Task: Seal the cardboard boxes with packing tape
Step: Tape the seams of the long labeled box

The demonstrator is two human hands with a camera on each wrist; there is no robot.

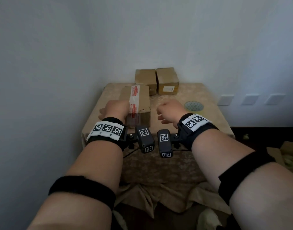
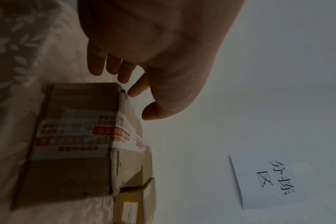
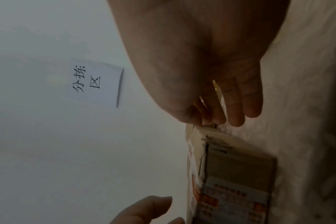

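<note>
A brown cardboard box [image 1: 141, 100] with a strip of white and red printed tape [image 1: 134, 97] along its top and down its near end stands on the cloth-covered table [image 1: 175, 163]. My left hand [image 1: 116, 107] hovers at the box's near left top edge. In the left wrist view its fingers [image 2: 123, 72] are loosely extended beside the corner of the box [image 2: 73, 151] and hold nothing. My right hand [image 1: 169, 110] hangs just right of the box, relaxed and empty [image 3: 220, 98]. A roll of clear packing tape [image 1: 193, 106] lies flat further right.
Two smaller cardboard boxes [image 1: 145, 78] [image 1: 168, 80] stand side by side at the table's far edge against the wall. A paper sign [image 2: 269, 181] hangs on that wall. Loose cardboard [image 1: 288, 151] lies on the floor at the right.
</note>
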